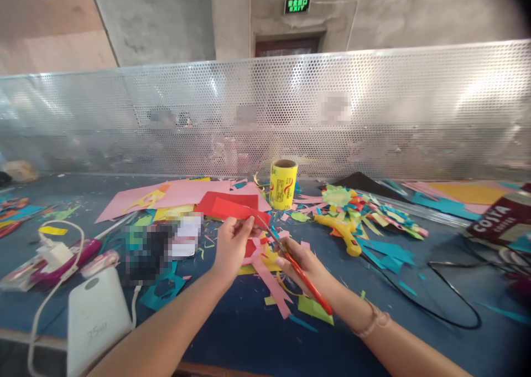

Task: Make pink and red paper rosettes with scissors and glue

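Note:
My left hand (pixel 232 247) pinches a strip of red paper (pixel 234 208) between thumb and fingers. Closed round the red handles of a pair of scissors (pixel 310 286) is my right hand (pixel 305 263). The scissors' blades point up and left and meet the right end of the red strip; whether they are parted is too small to tell. Behind the strip lies a larger red sheet (pixel 244 199). Under my hands are a pink paper strip (pixel 271 285) and yellow scraps, partly covered by my fingers.
A yellow cardboard roll (pixel 284 184) stands beyond my hands. To the right are a yellow glue gun (pixel 342 234) with a black cord and a heap of paper flowers (pixel 365 208). A white power bank (pixel 97 316) lies front left. A perforated metal screen (pixel 265 100) borders the table's back.

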Action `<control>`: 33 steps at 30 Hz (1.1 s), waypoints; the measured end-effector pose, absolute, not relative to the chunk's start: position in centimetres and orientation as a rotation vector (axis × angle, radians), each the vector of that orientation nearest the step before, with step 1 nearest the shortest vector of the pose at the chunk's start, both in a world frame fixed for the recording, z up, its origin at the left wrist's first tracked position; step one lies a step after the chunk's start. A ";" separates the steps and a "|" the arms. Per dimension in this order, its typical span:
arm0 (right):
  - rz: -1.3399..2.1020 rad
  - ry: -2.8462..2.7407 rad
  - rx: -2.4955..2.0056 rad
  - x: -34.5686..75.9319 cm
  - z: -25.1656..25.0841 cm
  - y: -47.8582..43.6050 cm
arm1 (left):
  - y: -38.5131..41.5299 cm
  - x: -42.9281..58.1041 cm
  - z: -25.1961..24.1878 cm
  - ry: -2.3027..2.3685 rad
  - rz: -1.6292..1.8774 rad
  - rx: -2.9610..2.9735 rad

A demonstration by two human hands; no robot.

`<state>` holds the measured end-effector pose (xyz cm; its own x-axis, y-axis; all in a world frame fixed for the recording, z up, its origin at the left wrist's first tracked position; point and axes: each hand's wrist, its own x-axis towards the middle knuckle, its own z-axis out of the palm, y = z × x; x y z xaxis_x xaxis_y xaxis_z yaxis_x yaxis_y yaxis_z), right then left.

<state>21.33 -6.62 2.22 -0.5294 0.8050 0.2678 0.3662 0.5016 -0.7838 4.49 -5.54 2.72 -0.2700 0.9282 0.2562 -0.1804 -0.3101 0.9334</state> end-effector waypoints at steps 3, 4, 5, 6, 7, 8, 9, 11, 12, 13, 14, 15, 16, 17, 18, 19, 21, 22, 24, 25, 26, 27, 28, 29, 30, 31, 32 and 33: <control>0.886 -2.112 -0.963 21.4 2.2 -6.6 | -5.7 4.6 3.0 1.085 1.709 1.117; 0.887 -2.112 -0.966 21.4 2.2 -6.6 | -5.8 4.6 3.1 1.086 1.711 1.119; 0.891 -2.112 -0.969 21.3 2.2 -6.6 | -5.9 4.6 3.2 1.085 1.713 1.122; 0.895 -2.114 -0.972 21.3 2.2 -6.6 | -6.0 4.7 3.3 1.083 1.713 1.128; 0.900 -2.114 -0.979 21.3 2.2 -6.6 | -6.1 4.7 3.4 1.080 1.710 1.134; 0.903 -2.113 -0.984 21.3 2.2 -6.6 | -6.2 4.7 3.4 1.078 1.709 1.139; 0.903 -2.111 -0.985 21.3 2.3 -6.6 | -6.2 4.7 3.5 1.077 1.708 1.141; 0.899 -2.105 -0.985 21.3 2.3 -6.7 | -6.2 4.7 3.6 1.076 1.709 1.138; 0.899 -2.100 -0.988 21.3 2.4 -6.7 | -6.2 4.7 3.6 1.075 1.709 1.137; 0.902 -2.094 -0.996 21.3 2.5 -6.7 | -6.2 4.7 3.6 1.074 1.709 1.136; 0.908 -2.089 -1.006 21.3 2.5 -6.7 | -6.2 4.7 3.5 1.073 1.708 1.138; 0.916 -2.085 -1.016 21.2 2.5 -6.7 | -6.2 4.7 3.5 1.070 1.705 1.142; 0.925 -2.083 -1.021 21.2 2.6 -6.7 | -6.2 4.7 3.5 1.069 1.703 1.146; 0.929 -2.084 -1.017 21.2 2.6 -6.8 | -6.2 4.7 3.5 1.070 1.702 1.147; 0.929 -2.087 -1.010 21.2 2.6 -6.8 | -6.1 4.6 3.4 1.072 1.702 1.145; 0.926 -2.089 -1.002 21.2 2.6 -6.8 | -6.1 4.6 3.4 1.074 1.703 1.145; 0.912 -2.089 -0.987 21.2 2.6 -6.8 | -6.1 4.6 3.4 1.075 1.707 1.144; 0.905 -2.088 -0.983 21.2 2.6 -6.8 | -6.1 4.6 3.3 1.074 1.708 1.145; 0.896 -2.084 -0.983 21.2 2.6 -6.8 | -6.1 4.6 3.3 1.068 1.706 1.153; 0.894 -2.082 -0.992 21.1 2.6 -6.8 | -6.1 4.6 3.3 1.067 1.705 1.157; 0.891 -2.080 -1.011 21.1 2.6 -6.8 | -6.1 4.6 3.2 1.068 1.703 1.161; 0.886 -2.078 -1.035 21.1 2.6 -6.7 | -6.0 4.6 3.2 1.070 1.701 1.164; 0.877 -2.078 -1.058 21.1 2.5 -6.7 | -6.0 4.5 3.1 1.073 1.699 1.165; 0.866 -2.081 -1.077 21.1 2.4 -6.6 | -6.0 4.5 3.1 1.078 1.698 1.164; 0.853 -2.084 -1.093 21.1 2.3 -6.6 | -6.0 4.5 3.1 1.084 1.696 1.162; 0.840 -2.088 -1.104 21.1 2.3 -6.5 | -6.0 4.4 3.0 1.091 1.696 1.159; 0.830 -2.092 -1.113 21.1 2.2 -6.5 | -6.0 4.4 3.0 1.099 1.696 1.157; 0.821 -2.093 -1.122 21.2 2.1 -6.4 | -5.9 4.4 3.0 1.108 1.697 1.157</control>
<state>21.16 -6.45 2.13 -0.4483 0.8649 0.2256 0.4807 0.4461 -0.7549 4.39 -5.93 2.95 -0.2754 0.9235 0.2669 -0.1277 -0.3103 0.9420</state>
